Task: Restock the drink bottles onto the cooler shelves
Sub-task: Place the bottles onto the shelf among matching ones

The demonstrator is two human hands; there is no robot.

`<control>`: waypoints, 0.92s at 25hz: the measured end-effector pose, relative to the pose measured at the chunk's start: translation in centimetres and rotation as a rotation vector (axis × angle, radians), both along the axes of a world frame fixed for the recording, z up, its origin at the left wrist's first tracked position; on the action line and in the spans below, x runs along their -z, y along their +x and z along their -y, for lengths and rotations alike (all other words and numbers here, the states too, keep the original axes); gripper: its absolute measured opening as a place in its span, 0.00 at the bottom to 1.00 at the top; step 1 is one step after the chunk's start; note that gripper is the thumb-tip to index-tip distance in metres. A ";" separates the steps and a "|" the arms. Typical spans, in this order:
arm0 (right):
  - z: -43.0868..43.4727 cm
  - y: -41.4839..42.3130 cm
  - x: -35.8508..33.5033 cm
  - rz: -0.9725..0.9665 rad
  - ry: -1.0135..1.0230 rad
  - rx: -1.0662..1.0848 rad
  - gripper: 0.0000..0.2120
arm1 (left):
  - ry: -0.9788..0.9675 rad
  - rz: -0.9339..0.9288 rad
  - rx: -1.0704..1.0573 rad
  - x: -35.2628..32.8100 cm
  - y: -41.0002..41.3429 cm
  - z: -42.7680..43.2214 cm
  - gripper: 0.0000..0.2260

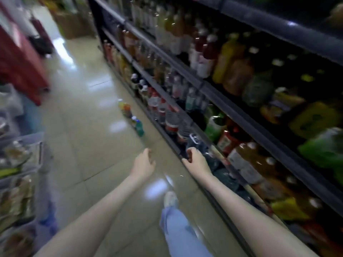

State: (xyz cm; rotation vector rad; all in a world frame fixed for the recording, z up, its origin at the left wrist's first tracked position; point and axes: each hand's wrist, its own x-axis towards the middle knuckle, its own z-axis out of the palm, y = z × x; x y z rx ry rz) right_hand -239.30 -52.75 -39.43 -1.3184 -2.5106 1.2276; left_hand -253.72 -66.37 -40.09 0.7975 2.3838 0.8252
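Head view, blurred. The cooler shelves [204, 85] look mostly full, but a few drink bottles [138, 128] stand on the floor [83, 127] beside the bottom shelf, so restocking seems unfinished. The left hand [143, 162] reaches out over the floor, fingers relaxed and empty. The right hand [194, 158] is at the bottom shelf's front edge, fingers curled by a dark bottle [196, 145]; whether it grips anything cannot be told.

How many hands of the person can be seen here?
2. The left hand hangs open over the floor. The right hand, curled, is at the front edge of the lowest cooler shelf, beside a dark bottle; blur hides any grip.
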 end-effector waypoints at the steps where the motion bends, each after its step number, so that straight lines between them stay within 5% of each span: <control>1: -0.6 -3.5 1.0 0.007 -0.005 -0.022 0.17 | -0.007 0.000 -0.052 0.8 -3.3 0.3 0.17; 13: -14.4 -48.5 14.4 0.182 -0.104 -0.224 0.19 | -0.151 -0.003 -0.161 12.2 -44.8 -9.7 0.17; 23: -22.1 -70.8 52.8 0.523 -0.076 -0.328 0.32 | -0.320 0.092 0.138 46.7 -67.1 -20.9 0.24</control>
